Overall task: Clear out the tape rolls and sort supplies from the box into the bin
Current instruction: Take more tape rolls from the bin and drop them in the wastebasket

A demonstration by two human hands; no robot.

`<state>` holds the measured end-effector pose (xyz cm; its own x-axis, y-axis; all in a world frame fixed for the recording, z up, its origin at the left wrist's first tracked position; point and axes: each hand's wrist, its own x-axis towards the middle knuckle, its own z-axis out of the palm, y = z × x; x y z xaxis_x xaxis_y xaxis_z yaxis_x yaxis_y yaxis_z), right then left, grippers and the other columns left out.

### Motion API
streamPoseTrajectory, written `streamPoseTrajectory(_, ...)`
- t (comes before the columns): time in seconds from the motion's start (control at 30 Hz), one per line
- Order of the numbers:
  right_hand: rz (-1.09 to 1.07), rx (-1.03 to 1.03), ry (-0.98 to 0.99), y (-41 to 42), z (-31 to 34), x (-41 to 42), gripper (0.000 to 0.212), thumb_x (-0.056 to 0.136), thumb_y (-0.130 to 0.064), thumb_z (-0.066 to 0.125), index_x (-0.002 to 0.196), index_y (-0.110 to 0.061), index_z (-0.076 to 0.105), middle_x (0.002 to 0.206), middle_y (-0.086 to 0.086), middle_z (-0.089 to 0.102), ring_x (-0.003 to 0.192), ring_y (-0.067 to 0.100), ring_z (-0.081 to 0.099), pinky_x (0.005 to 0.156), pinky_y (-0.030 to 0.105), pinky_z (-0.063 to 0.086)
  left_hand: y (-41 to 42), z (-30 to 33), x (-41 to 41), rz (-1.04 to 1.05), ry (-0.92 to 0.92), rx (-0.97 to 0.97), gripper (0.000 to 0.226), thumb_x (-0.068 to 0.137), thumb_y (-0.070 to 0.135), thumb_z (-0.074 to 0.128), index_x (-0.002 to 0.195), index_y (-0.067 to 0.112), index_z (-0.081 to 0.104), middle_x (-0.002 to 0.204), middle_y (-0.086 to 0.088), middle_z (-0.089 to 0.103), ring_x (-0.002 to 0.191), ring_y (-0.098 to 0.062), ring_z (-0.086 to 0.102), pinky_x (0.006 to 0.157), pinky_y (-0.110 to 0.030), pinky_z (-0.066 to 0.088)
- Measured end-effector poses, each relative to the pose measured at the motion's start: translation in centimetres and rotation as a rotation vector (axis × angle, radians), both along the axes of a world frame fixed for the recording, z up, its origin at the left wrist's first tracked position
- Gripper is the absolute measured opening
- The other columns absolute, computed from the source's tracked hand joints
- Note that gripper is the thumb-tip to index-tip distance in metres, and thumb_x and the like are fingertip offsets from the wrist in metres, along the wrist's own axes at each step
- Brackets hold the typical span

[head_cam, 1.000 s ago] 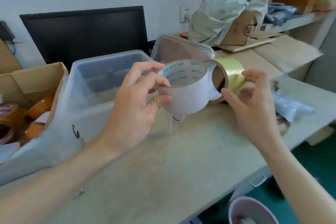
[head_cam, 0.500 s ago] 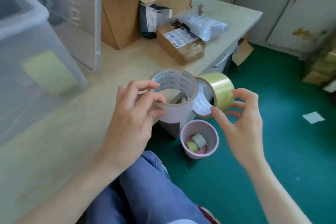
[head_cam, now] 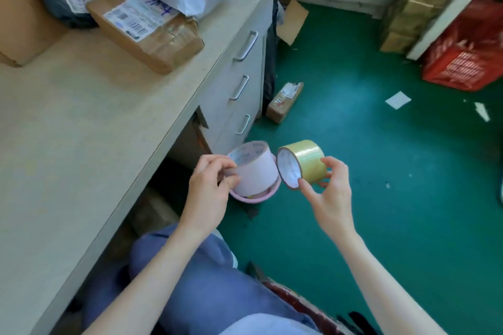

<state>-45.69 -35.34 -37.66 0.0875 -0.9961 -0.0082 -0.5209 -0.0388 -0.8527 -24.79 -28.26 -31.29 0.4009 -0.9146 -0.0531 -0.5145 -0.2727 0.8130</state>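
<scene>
- Head view, the step in hand: the left hand [head_cam: 208, 193] pinches a wide white tape roll with a printed cardboard core [head_cam: 251, 168], thumb and fingers curled round its near rim, and holds it directly above the small round pink plastic bin [head_cam: 268, 193] that stands on the green floor [head_cam: 381, 198]. By my reading this is the drop-off stage: two rolls carried off the beige desk [head_cam: 81, 122] and brought over the bin.
- Head view, the second roll: the right hand [head_cam: 330, 193] grips a wide yellow-tan tape roll with a brown core edge [head_cam: 302, 164], fingertips clamped across its width, just to the right of the bin and a little higher than the white roll. The two rolls are near each other but apart.
- Head view, orientation: the white roll's axis tilts up and to the left, open core towards the desk. The yellow roll's axis runs roughly level, its core opening facing left towards the white roll.
- Head view, next move: release the white roll first, then swing the yellow one left over the bin's rim before letting go.
- Head view, limits: the white roll hides most of the bin, so what lies inside probably cannot be judged from here.
</scene>
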Motion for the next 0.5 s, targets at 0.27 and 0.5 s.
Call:
streamPoseTrajectory(0.27,-0.038,0.171,0.064,0.1,-6.1,0.2,0.057,0.08,-0.019,0.075,0.128,-0.007,0.044,0.114,-0.003,0.042,0.107,0.023,0.048,0.086,0.031,0.042,-4.5,-9.7,2.3,0.039,0.044,0.339,0.02,0.084,0.008,0.069,0.102,0.0,0.064,0.102,-0.01,0.056,0.096,-0.025,0.058,0.085,-0.027,0.042)
streamPoseTrajectory(0.5,-0.085,0.225,0.065,-0.5,-7.6,1.5,0.056,0.08,-0.019,0.075,0.125,-0.007,0.045,0.114,-0.003,0.042,0.107,0.022,0.048,0.089,0.041,0.046,-8.4,-14.1,2.4,0.228,0.35,0.551,0.021,0.088,0.011,0.065,0.108,0.005,0.067,0.119,-0.01,0.062,0.113,-0.026,0.055,0.088,-0.027,0.041)
